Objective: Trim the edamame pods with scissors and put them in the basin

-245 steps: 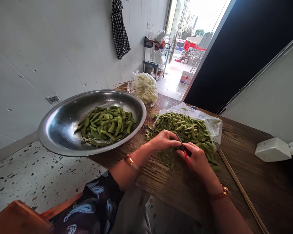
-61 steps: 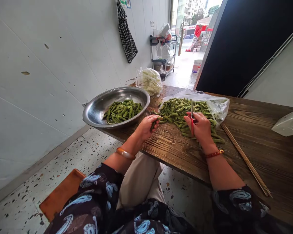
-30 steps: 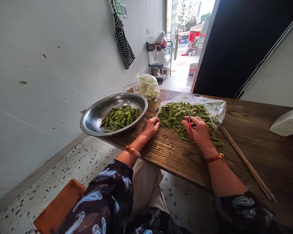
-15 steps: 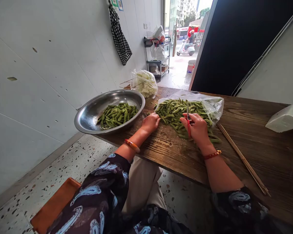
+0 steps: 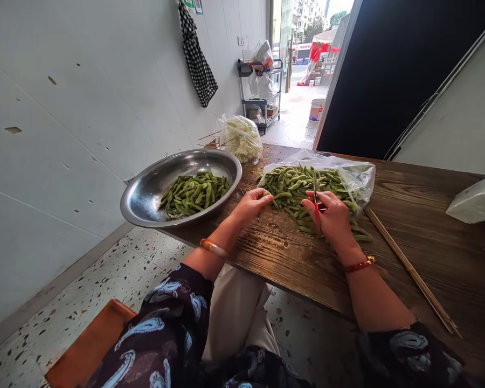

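My left hand [image 5: 251, 207] pinches the end of a green soybean pod [image 5: 282, 194] at the left side of a heap of pods [image 5: 297, 186]. The heap spills out of a clear plastic bag [image 5: 361, 175] onto the wooden table [image 5: 262, 253]. My right hand [image 5: 330, 214], closed round red-handled scissors [image 5: 317, 207], is over the heap's front right part with the blades pointing away from me. To the left, a wide steel basin [image 5: 143, 202] holds more pods [image 5: 196, 191] and reaches past the table's edge.
Behind the basin stands a plastic bag of pale vegetable pieces [image 5: 242, 139], with thin sticks beside it. Long wooden sticks [image 5: 412, 269] lie at the right, near a white block-shaped package [image 5: 477, 199]. An orange-brown stool [image 5: 89, 345] is at lower left. A cart [image 5: 261, 99] stands by the doorway.
My left hand has lifted slightly and moved right, and a pod now shows in its fingertips. My right hand keeps the scissors. The scooter rider outside has left the view.
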A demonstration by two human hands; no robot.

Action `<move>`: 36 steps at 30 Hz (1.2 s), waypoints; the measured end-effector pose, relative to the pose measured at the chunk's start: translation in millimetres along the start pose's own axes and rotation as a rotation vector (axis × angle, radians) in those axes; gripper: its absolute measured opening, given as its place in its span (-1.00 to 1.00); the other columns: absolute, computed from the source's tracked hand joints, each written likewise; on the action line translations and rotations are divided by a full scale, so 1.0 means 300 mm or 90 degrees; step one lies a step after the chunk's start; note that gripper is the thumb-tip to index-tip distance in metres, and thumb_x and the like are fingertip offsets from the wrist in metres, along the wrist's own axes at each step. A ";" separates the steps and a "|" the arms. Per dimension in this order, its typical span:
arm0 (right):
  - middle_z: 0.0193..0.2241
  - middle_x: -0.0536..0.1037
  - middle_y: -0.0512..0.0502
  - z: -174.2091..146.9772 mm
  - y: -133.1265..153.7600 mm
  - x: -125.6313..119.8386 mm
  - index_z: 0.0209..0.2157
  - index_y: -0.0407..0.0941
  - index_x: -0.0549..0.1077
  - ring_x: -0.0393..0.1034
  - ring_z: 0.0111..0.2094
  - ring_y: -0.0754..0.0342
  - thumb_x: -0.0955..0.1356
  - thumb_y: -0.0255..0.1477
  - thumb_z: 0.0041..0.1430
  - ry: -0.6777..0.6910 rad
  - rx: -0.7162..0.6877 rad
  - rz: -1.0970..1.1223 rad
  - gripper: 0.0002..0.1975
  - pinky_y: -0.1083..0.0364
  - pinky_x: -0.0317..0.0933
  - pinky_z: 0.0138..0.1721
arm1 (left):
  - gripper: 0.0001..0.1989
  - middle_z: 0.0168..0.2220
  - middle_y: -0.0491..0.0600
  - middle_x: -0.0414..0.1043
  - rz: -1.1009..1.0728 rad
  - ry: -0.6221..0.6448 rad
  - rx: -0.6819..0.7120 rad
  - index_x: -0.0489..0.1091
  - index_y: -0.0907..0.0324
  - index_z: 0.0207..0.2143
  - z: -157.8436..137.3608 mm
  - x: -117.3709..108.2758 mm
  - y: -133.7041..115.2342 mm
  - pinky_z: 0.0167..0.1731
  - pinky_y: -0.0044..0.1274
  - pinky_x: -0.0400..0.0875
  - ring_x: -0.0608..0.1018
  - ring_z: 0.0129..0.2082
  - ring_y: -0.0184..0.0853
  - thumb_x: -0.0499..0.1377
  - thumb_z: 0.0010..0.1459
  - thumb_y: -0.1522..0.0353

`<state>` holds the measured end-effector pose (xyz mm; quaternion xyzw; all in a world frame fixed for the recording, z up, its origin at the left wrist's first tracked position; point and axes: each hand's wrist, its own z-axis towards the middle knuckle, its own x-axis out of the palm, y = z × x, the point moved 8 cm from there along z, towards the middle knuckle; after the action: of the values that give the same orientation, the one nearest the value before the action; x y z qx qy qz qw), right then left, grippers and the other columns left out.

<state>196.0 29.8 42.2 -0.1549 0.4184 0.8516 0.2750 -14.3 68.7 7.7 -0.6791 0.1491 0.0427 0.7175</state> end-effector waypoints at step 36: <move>-0.22 0.52 -0.12 0.011 0.015 -0.007 -0.20 -0.05 0.52 0.45 -0.30 0.01 0.33 -0.12 0.16 0.011 0.036 -0.091 -0.67 0.03 0.39 -0.32 | -0.90 -0.30 -0.02 0.40 0.387 -0.004 0.199 0.42 0.20 -0.34 0.146 0.059 -0.077 -0.22 -0.51 0.32 0.43 -0.27 -0.32 0.19 0.06 0.37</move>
<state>194.9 29.4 48.0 -0.1840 0.4323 0.8165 0.3356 15.5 107.8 26.4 -0.4851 0.3469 0.2332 0.7681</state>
